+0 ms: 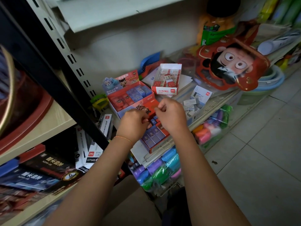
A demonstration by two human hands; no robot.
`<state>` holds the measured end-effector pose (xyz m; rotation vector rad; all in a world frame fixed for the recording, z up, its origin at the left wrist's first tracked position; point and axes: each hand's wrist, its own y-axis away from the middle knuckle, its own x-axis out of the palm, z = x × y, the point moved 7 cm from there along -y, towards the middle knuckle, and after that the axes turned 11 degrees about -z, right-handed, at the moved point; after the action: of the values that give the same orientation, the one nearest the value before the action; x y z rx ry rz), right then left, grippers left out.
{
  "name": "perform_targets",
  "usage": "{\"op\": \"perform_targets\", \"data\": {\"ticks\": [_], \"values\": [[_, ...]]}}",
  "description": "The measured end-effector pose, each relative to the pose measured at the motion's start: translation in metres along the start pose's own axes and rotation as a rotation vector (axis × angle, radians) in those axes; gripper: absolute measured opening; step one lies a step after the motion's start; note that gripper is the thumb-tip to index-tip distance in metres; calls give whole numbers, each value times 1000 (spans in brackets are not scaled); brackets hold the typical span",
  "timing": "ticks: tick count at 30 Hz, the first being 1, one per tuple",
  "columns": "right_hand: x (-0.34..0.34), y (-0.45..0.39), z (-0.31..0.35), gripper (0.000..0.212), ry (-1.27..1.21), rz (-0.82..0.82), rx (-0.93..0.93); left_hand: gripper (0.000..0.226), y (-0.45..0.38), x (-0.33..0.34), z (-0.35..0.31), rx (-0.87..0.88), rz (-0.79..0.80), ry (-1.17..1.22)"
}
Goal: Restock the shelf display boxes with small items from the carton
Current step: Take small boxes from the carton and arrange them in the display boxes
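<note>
A red box (156,136) full of small blue and red eraser packs lies at the front edge of the white shelf (216,98). Its red printed lid flap (150,106) stands up at the far end. My left hand (134,122) and my right hand (171,115) are curled over that flap, and each pinches its edge. Just behind is a red and blue display box (130,97) with a cartoon header card, partly filled with the same packs. Farther back a white and red display box (166,79) holds white erasers.
A black shelf upright (65,82) runs diagonally on the left. A big red cartoon-face pack (232,64) leans at the right. Loose white eraser packs (193,101) lie on the shelf. Bags of coloured rolls (159,168) hang below it. Boxed goods (91,154) fill the lower left shelf.
</note>
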<state>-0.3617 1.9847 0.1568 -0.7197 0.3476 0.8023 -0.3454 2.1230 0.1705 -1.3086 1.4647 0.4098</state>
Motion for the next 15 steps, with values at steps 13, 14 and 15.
{"op": "perform_targets", "data": {"ticks": [13, 14, 15], "values": [[58, -56, 62, 20, 123, 212, -271, 65, -24, 12, 52, -267, -48, -280], [64, -59, 65, 19, 187, 237, -298, 64, -24, 14, 53, -266, -33, -299], [68, -61, 68, 19, 246, 253, -321, 63, -24, 16, 53, -267, -15, -309]]}}
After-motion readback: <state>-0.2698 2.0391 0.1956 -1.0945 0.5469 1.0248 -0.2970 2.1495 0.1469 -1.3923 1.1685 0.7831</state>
